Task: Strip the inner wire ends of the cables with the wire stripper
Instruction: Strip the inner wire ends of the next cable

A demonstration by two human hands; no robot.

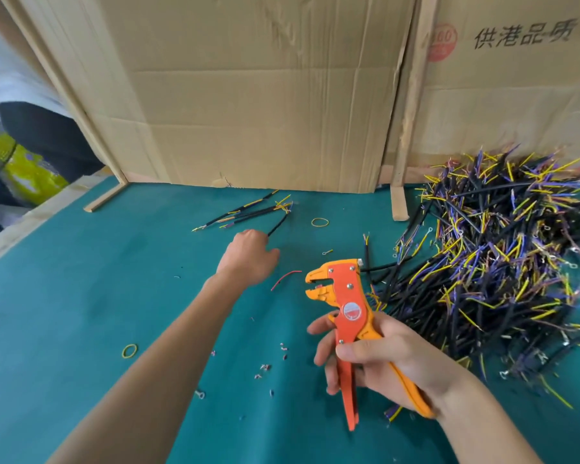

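**Wire stripper in one hand, cable in the other**

The right hand (379, 360) is gripping the orange wire stripper (345, 316) by its handles, fingers curled round them, holding it up over the green table (81, 296) with the head pointing up and to the left — the jaws are sitting a little apart with nothing between them.

The left hand (248, 254) is reaching out across the table, fingers curled round the near end of a black cable (278, 225). That cable is running away up and to the right, its far end lying among a small bunch of cables (245, 212) by the cardboard wall (248, 95), with yellow and purple inner wires showing at their ends.

The big pile of cables (496, 262) is lying off to the right, just beside the stripper — black jackets with yellow and purple tips sticking out everywhere.

Also lying on the table: a loose red wire (285, 279) between the hands, two yellow rubber bands (319, 222), and little scraps of insulation (265, 366) near the forearm.
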